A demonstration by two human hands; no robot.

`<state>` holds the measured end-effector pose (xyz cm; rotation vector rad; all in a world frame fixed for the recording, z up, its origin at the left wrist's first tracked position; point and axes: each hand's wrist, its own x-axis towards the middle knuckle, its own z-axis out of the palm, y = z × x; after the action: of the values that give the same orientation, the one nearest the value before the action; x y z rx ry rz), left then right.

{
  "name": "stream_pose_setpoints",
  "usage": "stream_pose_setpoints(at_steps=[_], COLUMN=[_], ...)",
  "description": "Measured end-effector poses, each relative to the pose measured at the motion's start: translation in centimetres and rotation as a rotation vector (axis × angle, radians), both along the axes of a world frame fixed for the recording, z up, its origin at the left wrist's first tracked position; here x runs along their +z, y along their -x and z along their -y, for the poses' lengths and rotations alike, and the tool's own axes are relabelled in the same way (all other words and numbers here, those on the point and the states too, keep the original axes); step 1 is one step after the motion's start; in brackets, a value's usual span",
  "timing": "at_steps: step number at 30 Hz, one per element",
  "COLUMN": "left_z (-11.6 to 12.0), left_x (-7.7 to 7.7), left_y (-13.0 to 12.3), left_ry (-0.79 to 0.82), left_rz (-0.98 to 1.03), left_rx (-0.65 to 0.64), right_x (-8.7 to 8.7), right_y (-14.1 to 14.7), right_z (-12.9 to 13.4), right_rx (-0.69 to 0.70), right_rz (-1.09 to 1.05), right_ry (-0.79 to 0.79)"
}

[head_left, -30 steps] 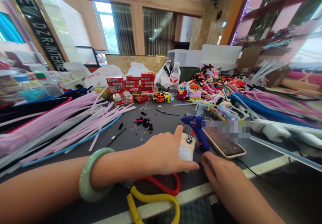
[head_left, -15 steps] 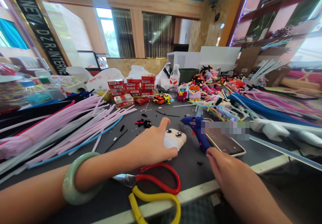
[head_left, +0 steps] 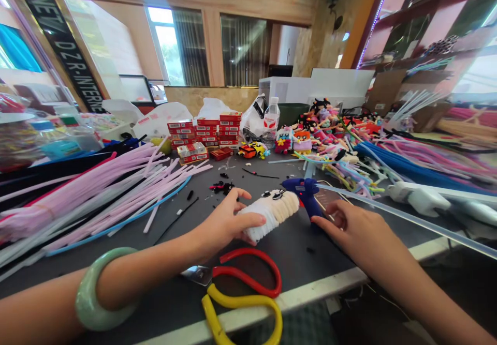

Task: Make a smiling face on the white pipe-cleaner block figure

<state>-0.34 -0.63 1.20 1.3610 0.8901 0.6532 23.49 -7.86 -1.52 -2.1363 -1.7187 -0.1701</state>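
My left hand point(head_left: 229, 218) is closed around a small wrapped figure point(head_left: 276, 211), white at its lower end and cream at its upper end. Black eye-like pieces sit on its top side. The figure is tilted above the dark tabletop. Beside it, a blue glue gun point(head_left: 307, 192) has its nozzle pointing left, and a long clear glue stick point(head_left: 388, 210) runs out of its back. My right hand point(head_left: 349, 226) is at the gun's handle with thumb and fingers apart; the thumb tip is close to the handle, and whether it touches cannot be told.
Scissors point(head_left: 248, 278) with red and yellow handles lie at the front edge. A phone point(head_left: 330, 200) is partly hidden behind my right hand. Pink and white pipe cleaners point(head_left: 128, 190) spread at left. Red boxes point(head_left: 205, 135), a bottle point(head_left: 271, 120) and small dolls point(head_left: 322, 122) stand behind.
My left hand has gripped the wrapped figure and lifted and turned it, so more of its side shows. My right hand has moved up and loosened from the glue gun's handle.
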Motion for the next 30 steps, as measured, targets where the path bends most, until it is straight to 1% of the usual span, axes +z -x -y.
stream_pose_setpoints(at_steps=[5,8,10,14,18,22,25,27,30], left_z=[0.7,1.0,1.1,1.1,1.1,1.3,1.3,1.3,1.4], left_x=[0.9,0.8,0.5,0.2,0.7,0.9,0.5,0.2,-0.2], left_y=[-0.2,-0.3,-0.2,0.2,0.7,1.1,1.4,1.7,2.1], left_ry=[0.078,0.106,0.100,0.015,-0.101,-0.127,-0.192,-0.243,-0.281], left_rz=[0.111,0.139,0.139,0.148,0.207,0.246,0.229,0.197,0.157], left_rx=[0.020,0.018,0.011,-0.002,0.004,-0.044,-0.087,-0.118,-0.189], right_x=[0.7,0.7,0.5,0.0,0.6,1.9,2.5,2.4,1.6], right_y=[0.4,0.8,1.1,1.5,1.4,0.9,0.3,-0.2,-1.2], right_z=[-1.7,-2.9,-3.6,-4.4,-4.4,-3.4,-1.4,0.5,3.4], right_rx=[0.022,0.025,-0.001,-0.048,-0.029,-0.006,0.005,0.022,0.011], right_rz=[0.005,0.023,0.035,0.029,-0.020,-0.129,-0.279,-0.393,-0.521], right_ry=[0.052,0.101,0.125,0.114,0.022,-0.158,-0.263,-0.298,-0.317])
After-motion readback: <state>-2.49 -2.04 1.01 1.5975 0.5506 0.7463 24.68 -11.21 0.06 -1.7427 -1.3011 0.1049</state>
